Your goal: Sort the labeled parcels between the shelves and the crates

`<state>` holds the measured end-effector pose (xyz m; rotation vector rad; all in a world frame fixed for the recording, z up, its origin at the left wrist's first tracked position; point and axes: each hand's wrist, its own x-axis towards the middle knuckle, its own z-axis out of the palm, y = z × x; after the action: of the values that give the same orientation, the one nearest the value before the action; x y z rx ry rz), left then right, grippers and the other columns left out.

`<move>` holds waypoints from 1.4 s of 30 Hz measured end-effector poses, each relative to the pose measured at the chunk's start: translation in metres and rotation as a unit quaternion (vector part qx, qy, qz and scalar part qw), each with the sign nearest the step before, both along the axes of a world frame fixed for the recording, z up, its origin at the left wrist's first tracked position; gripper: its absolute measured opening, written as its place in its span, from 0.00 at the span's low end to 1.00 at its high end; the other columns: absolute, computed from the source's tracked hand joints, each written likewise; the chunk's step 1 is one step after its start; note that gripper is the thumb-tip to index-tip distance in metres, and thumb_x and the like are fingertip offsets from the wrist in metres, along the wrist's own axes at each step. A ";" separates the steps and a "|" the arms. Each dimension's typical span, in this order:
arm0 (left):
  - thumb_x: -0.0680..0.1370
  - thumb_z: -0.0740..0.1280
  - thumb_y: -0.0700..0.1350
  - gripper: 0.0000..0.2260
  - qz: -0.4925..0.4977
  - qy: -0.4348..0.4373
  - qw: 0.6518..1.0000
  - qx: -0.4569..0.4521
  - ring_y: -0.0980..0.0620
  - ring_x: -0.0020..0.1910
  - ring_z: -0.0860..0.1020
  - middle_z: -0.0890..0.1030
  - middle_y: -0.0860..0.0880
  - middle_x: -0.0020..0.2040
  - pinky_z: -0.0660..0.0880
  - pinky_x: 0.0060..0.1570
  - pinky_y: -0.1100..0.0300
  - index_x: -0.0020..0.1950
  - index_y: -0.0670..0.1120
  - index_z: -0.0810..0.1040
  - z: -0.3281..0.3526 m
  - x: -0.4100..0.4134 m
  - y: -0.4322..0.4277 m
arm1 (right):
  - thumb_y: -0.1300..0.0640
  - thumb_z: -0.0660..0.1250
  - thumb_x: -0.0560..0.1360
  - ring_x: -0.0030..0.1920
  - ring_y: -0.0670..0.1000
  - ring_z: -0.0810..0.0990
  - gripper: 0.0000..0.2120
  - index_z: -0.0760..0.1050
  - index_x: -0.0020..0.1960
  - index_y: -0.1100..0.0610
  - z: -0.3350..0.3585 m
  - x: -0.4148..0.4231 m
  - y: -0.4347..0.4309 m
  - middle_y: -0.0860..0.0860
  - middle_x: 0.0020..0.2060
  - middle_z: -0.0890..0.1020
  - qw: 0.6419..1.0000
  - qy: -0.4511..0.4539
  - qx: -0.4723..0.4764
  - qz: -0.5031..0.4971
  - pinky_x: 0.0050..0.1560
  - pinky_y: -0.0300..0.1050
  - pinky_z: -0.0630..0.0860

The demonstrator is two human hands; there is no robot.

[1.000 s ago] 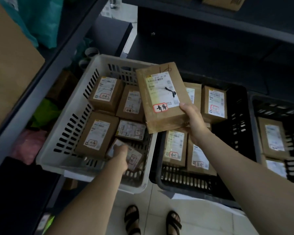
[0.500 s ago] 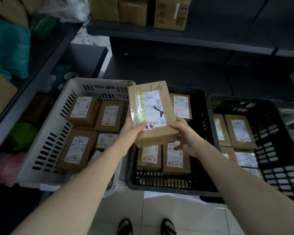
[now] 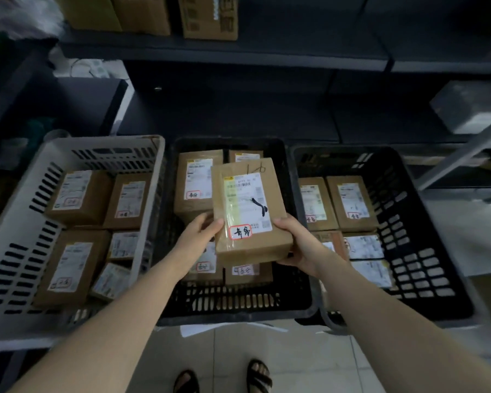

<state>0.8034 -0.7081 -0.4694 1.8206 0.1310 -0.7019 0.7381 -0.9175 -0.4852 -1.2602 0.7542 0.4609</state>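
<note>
A brown cardboard parcel (image 3: 248, 211) with a white shipping label and a red-bordered tag is held up over the middle black crate (image 3: 238, 302). My left hand (image 3: 201, 231) grips its lower left edge, thumb on top. My right hand (image 3: 295, 245) grips its lower right corner from beneath. The black crate below holds several labeled parcels. A white crate (image 3: 17, 222) at the left and another black crate (image 3: 425, 251) at the right also hold several labeled parcels.
Dark metal shelves (image 3: 224, 55) run behind the crates, with cardboard boxes (image 3: 207, 17) on the upper one. A grey box (image 3: 471, 109) sits at the right. My sandaled feet (image 3: 258, 377) stand on the tiled floor before the crates.
My left hand left the white crate and took hold of the parcel's left edge. The parcel moved from above the white crate to over the middle black crate, and the view shifted right.
</note>
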 end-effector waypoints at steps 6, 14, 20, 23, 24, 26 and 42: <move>0.80 0.61 0.50 0.19 -0.083 -0.042 0.996 -0.019 0.51 0.58 0.76 0.77 0.49 0.61 0.73 0.56 0.58 0.69 0.47 0.69 0.022 0.006 -0.085 | 0.50 0.65 0.76 0.51 0.51 0.78 0.21 0.69 0.68 0.45 0.022 -0.011 -0.075 0.51 0.54 0.80 0.992 -0.061 -0.029 -0.103 0.47 0.48 0.76; 0.79 0.63 0.45 0.21 -0.232 -0.093 0.967 0.042 0.50 0.58 0.74 0.74 0.51 0.55 0.66 0.53 0.62 0.72 0.48 0.64 0.000 -0.019 -0.204 | 0.45 0.70 0.69 0.55 0.57 0.78 0.27 0.70 0.68 0.39 0.005 -0.084 -0.195 0.52 0.58 0.79 0.967 -0.004 -0.103 -0.232 0.47 0.51 0.75; 0.80 0.62 0.48 0.22 -0.361 -0.045 0.927 0.095 0.50 0.64 0.70 0.70 0.48 0.66 0.67 0.55 0.61 0.73 0.50 0.62 -0.036 -0.036 -0.257 | 0.41 0.77 0.56 0.65 0.61 0.72 0.49 0.63 0.74 0.43 -0.039 -0.124 -0.243 0.44 0.70 0.65 0.951 0.125 -0.166 -0.230 0.61 0.61 0.75; 0.80 0.62 0.47 0.22 -0.403 -0.037 0.909 0.101 0.48 0.64 0.71 0.70 0.46 0.66 0.69 0.59 0.58 0.73 0.49 0.63 -0.056 -0.039 -0.276 | 0.41 0.79 0.51 0.65 0.60 0.72 0.52 0.64 0.73 0.43 -0.061 -0.124 -0.253 0.52 0.71 0.67 0.948 0.164 -0.140 -0.234 0.63 0.60 0.74; 0.80 0.62 0.47 0.22 -0.416 -0.035 0.903 0.104 0.48 0.64 0.71 0.70 0.45 0.66 0.69 0.60 0.57 0.73 0.49 0.63 -0.063 -0.038 -0.281 | 0.45 0.79 0.53 0.61 0.60 0.75 0.49 0.65 0.73 0.45 -0.061 -0.122 -0.250 0.55 0.67 0.72 0.949 0.161 -0.127 -0.240 0.59 0.58 0.76; 0.80 0.62 0.46 0.21 -0.433 -0.033 0.894 0.110 0.48 0.64 0.71 0.71 0.45 0.65 0.71 0.61 0.56 0.73 0.48 0.64 -0.078 -0.035 -0.289 | 0.54 0.76 0.66 0.50 0.58 0.80 0.37 0.66 0.73 0.52 -0.065 -0.118 -0.249 0.57 0.55 0.79 0.953 0.130 -0.119 -0.246 0.49 0.52 0.80; 0.80 0.62 0.46 0.25 -0.518 -0.067 0.839 0.149 0.45 0.69 0.66 0.59 0.44 0.74 0.64 0.65 0.57 0.76 0.51 0.58 -0.134 -0.047 -0.318 | 0.65 0.58 0.76 0.74 0.64 0.55 0.35 0.52 0.77 0.43 -0.120 -0.109 -0.238 0.55 0.78 0.50 0.845 0.246 -0.461 0.107 0.66 0.65 0.67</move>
<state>0.7560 -1.0262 -0.6031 2.1765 -0.9673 -1.3371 0.6295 -1.1554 -0.6056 -2.1873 1.3703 0.6475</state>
